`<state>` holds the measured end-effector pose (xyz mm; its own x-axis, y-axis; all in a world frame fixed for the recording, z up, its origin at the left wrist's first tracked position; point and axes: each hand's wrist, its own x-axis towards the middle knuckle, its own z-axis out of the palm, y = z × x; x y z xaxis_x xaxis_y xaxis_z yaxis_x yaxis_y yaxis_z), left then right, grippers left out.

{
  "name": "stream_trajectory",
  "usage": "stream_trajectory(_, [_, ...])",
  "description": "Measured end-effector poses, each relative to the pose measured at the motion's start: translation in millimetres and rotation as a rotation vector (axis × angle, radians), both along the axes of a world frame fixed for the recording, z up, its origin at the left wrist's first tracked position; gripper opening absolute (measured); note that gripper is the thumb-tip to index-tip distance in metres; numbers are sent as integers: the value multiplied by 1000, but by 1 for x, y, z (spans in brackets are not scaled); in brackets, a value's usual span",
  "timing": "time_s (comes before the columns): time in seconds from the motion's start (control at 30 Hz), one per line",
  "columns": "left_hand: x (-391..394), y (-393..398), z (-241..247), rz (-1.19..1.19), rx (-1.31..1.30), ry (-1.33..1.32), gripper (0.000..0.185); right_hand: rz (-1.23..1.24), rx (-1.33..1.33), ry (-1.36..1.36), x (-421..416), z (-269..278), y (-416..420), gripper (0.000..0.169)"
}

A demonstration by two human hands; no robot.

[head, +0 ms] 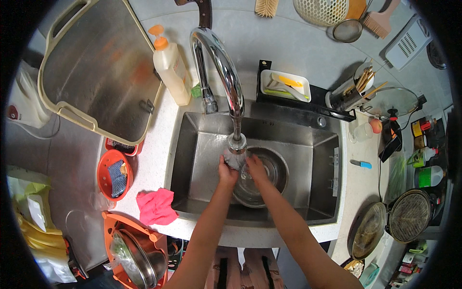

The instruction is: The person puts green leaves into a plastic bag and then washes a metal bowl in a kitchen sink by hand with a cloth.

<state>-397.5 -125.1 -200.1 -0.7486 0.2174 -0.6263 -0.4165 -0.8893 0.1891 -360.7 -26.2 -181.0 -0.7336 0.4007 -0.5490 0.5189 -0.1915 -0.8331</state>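
Water pours from the chrome faucet [236, 97] into the stainless steel sink [299, 169]. Under the stream, my left hand [228, 174] is cupped at its left side, the fingers partly hidden by the spray. My right hand [257, 169] is at the stream's right side, fingers bent and a little apart from the left. Whether either hand holds something is hidden by the water. Below both hands, a round metal bowl [283, 177] sits in the sink with water in it. A pink cloth [156, 206] lies on the counter left of the sink.
A pump bottle [171, 70] stands left of the faucet. An orange basket [115, 173] holds a blue scouring pad. Behind the sink is a white tray [285, 86] with peelers. A blue-handled knife [361, 164] and an open electric griddle [368, 231] are on the right counter.
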Motion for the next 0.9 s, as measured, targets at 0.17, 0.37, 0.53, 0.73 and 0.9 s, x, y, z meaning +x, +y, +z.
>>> stream_trajectory(0.17, [10, 4, -15, -173, -463, 233, 35, 254, -10, 116, 5, 3, -9, 29])
stream_trajectory(0.37, [8, 25, 17, -236, -32, 0, 35, 374, 484, 440, 27, 20, 5, 28])
stream_trajectory(0.53, [14, 0, 2, -173, 58, 196, 39, 299, 620, 859, -5, 134, 2, 41])
stream_trajectory(0.73, [13, -20, 30, -212, 228, 239, 40, 524, 668, 852, -23, 154, 9, 45])
stream_trajectory(0.9, [20, -39, 44, -220, 216, 240, 41, 452, 669, 875, -19, 155, -3, 44])
